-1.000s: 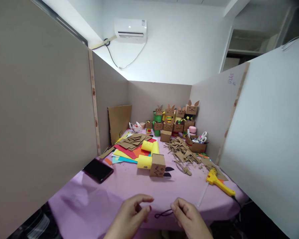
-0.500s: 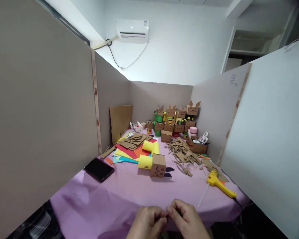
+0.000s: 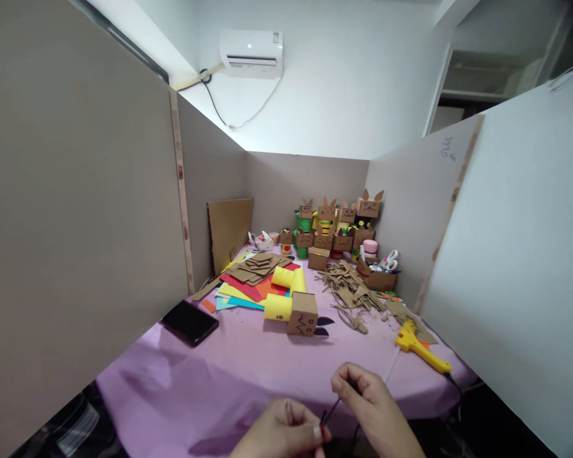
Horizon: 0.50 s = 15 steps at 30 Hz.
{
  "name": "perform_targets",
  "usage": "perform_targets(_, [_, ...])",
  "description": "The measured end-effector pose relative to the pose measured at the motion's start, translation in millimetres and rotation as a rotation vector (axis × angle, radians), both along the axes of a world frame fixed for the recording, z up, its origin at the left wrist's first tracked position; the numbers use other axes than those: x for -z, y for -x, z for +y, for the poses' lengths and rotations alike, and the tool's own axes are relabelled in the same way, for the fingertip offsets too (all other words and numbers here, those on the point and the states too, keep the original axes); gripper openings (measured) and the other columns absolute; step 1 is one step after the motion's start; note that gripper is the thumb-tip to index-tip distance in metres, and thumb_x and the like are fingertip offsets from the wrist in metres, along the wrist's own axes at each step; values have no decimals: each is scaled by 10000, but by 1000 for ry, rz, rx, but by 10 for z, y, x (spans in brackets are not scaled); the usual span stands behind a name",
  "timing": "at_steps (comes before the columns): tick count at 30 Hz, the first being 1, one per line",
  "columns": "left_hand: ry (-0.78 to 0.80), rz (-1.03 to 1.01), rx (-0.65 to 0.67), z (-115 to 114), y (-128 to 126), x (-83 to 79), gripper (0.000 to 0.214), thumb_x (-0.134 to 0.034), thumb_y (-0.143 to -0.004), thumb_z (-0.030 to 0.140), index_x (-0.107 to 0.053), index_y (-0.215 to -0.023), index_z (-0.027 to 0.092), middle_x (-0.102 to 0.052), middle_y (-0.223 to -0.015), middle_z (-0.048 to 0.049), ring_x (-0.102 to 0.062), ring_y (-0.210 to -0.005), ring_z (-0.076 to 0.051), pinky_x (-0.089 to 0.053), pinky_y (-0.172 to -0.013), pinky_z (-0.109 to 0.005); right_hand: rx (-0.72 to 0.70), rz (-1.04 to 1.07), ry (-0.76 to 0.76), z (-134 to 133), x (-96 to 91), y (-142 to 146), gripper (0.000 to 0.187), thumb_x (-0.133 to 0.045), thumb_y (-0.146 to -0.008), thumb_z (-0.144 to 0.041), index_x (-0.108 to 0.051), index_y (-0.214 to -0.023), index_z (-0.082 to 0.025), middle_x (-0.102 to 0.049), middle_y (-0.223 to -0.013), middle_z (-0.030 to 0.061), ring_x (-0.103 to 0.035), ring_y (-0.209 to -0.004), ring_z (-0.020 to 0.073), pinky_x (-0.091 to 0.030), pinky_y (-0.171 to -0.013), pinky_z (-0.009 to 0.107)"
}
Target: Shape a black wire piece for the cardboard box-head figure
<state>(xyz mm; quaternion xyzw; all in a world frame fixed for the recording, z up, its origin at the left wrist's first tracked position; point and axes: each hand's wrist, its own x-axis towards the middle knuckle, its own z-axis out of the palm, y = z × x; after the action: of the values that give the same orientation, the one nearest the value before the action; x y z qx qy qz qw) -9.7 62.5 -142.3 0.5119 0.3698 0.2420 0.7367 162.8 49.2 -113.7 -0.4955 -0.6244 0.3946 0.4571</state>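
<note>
My left hand (image 3: 286, 432), at the bottom edge of the table, is closed, with a small red bit showing at its fingertips. A thin dark strand (image 3: 333, 407) runs from there up to my right hand (image 3: 365, 397), which pinches its other end. Whether the strand is cord or wire I cannot tell. Beyond my hands a cardboard box head (image 3: 303, 315) with a drawn face and black ears lies on its side, joined to a yellow paper tube (image 3: 277, 308). Neither hand touches it.
A yellow glue gun (image 3: 423, 348) lies at the right, a black phone (image 3: 190, 323) at the left. Coloured paper (image 3: 241, 292), cardboard scraps (image 3: 348, 286) and several cardboard animal figures (image 3: 325, 222) stand farther back. Grey partitions (image 3: 214, 159) enclose the table.
My hands, close together before, have come apart. The right one moved up and right, the left one slightly down, and the dark strand now shows stretched between them.
</note>
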Motion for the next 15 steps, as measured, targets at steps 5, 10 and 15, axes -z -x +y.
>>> perform_targets(5, [85,-93,30,9,26,57,383,-801,-495,472,-731,-637,123,-633,-527,4,-452,-438,-59,-271,-460,-194,57,63,-27,36,-31,68,341,-498,-809,-501,-447,-654,-201,-334,-594,-62,-313,-582,126,-283,-540,243])
perform_targets(10, [163,-184,19,-22,26,-31,316,-822,-486,410,-729,-594,127,-644,-528,0,-437,-420,-51,-230,-442,-198,105,17,-78,106,81,104,328,-477,-831,-489,-472,-662,-207,-382,-601,-51,-376,-587,140,-333,-557,249])
perform_targets(15, [200,-313,-268,-43,21,-93,249,-831,-489,344,-732,-649,180,-659,-627,24,-517,-586,-106,-326,-536,-207,272,-54,-306,13,160,109,239,-502,-839,-427,-616,-925,-235,-576,-971,55,-515,-929,218,-386,-796,274])
